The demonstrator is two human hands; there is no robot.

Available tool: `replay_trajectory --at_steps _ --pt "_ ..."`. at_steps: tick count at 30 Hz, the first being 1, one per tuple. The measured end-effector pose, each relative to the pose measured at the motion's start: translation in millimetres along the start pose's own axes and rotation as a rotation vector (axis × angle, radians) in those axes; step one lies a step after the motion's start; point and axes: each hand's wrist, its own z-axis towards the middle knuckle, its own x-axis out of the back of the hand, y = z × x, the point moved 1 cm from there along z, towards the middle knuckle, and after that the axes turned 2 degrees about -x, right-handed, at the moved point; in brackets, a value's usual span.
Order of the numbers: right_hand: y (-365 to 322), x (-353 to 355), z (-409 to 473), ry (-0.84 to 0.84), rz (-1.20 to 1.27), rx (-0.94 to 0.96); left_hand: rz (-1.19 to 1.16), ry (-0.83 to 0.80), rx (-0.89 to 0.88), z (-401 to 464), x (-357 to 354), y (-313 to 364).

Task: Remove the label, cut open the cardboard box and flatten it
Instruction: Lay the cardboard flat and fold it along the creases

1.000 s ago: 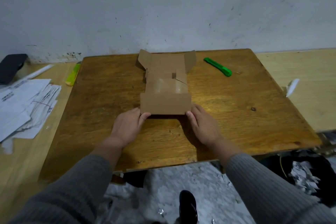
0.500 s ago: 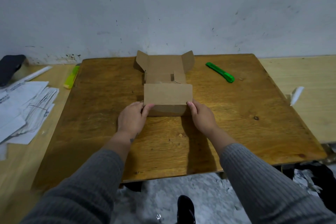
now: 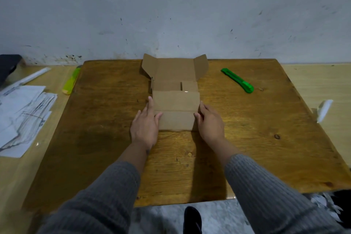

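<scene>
A brown cardboard box (image 3: 175, 102) lies opened out on the wooden table (image 3: 247, 138), its far flaps spread near the wall and its near panel folded over toward the far side. My left hand (image 3: 146, 125) presses straight fingers against the left edge of the near panel, thumb on its front face. My right hand (image 3: 209, 122) touches the right edge the same way. A green utility knife (image 3: 238, 80) lies on the table to the right of the box, apart from both hands. No label shows on the box.
A yellow-green cutter (image 3: 71, 81) lies at the table's left edge. A stack of white papers (image 3: 20, 118) sits on the lighter surface to the left. A white scrap (image 3: 323, 110) lies to the right. Shredded paper fills a dark bin (image 3: 334, 209) below right.
Both hands pushed forward with the near panel: it rose upright, then folded over onto the middle of the box. The knife stayed put.
</scene>
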Motion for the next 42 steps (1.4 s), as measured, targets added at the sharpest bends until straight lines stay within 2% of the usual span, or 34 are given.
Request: replay_trajectory --at_steps 5,10,15,18,22,28,34,42 --pt "-2.7 -0.5 7.7 -0.108 -0.063 0.025 0.222 -0.157 -0.068 14.4 -3.6 -3.4" --pt "6.6 16.3 27.8 -0.21 -0.233 0.122 0.233 -0.272 -0.033 18.3 0.4 -2.0" --pt "0.5 32.5 60.1 -0.425 -0.434 0.359 0.297 -0.294 -0.043 29.1 3.8 2.6" --pt "0.8 33.1 69.6 -0.477 -0.545 0.436 0.311 -0.25 -0.071 32.7 2.3 2.3" --pt "11.4 30.2 66.5 -0.469 -0.448 0.497 0.335 -0.128 -0.106 37.0 0.5 10.4" --pt "19.3 27.9 59.9 -0.406 -0.354 0.536 0.349 -0.161 0.002 58.8 -17.8 50.6" --pt "29.3 7.1 45.2 -0.321 -0.331 0.572 0.312 -0.106 -0.071 62.7 -28.0 52.7" --pt "26.6 -6.4 29.0 -0.264 -0.304 0.51 0.336 -0.156 -0.144 57.7 -23.6 42.8"
